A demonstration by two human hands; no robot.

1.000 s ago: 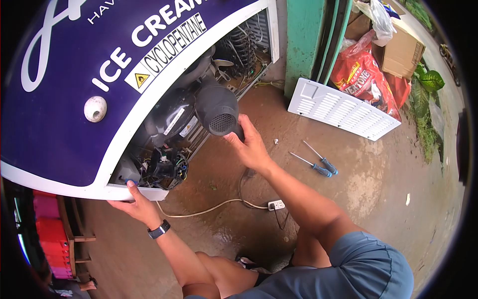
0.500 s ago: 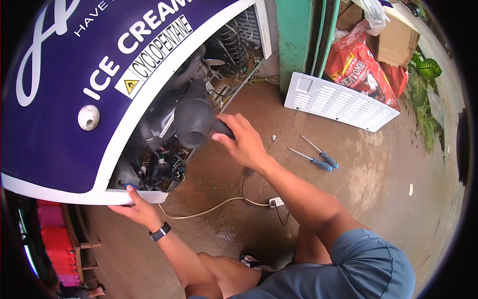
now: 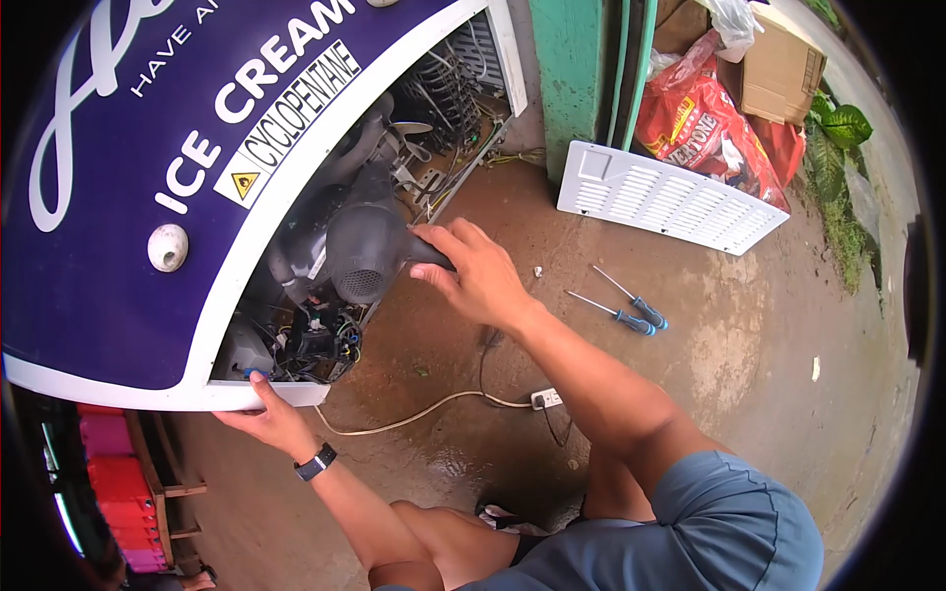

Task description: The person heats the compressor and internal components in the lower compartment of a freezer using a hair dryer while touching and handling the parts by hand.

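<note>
A dark grey hair dryer [image 3: 365, 251] is in my right hand [image 3: 478, 276], with my fingers round its handle. Its body is at the open compartment of the purple and white ice cream freezer [image 3: 108, 286], in front of the black compressor [image 3: 301, 231]. My left hand [image 3: 271, 419] grips the lower white edge of the freezer, thumb on top, beside a small blue thing. Near that hand, inside the compartment, lie a grey box [image 3: 246, 350] and a tangle of wires [image 3: 340, 340]. Condenser coils and a fan blade show farther back.
Two blue-handled screwdrivers [image 3: 636, 317] lie on the wet floor. A white vented panel [image 3: 670, 197] leans by a green post [image 3: 567, 79], before a red bag [image 3: 700, 128] and cardboard box [image 3: 778, 74]. A power socket [image 3: 545, 399] with cables is near my knees. Red crates [image 3: 123, 488] stand lower left.
My right hand and the hair dryer have moved left and slightly down, toward the wires. The freezer has shifted left in view. My left hand keeps its place on the edge.
</note>
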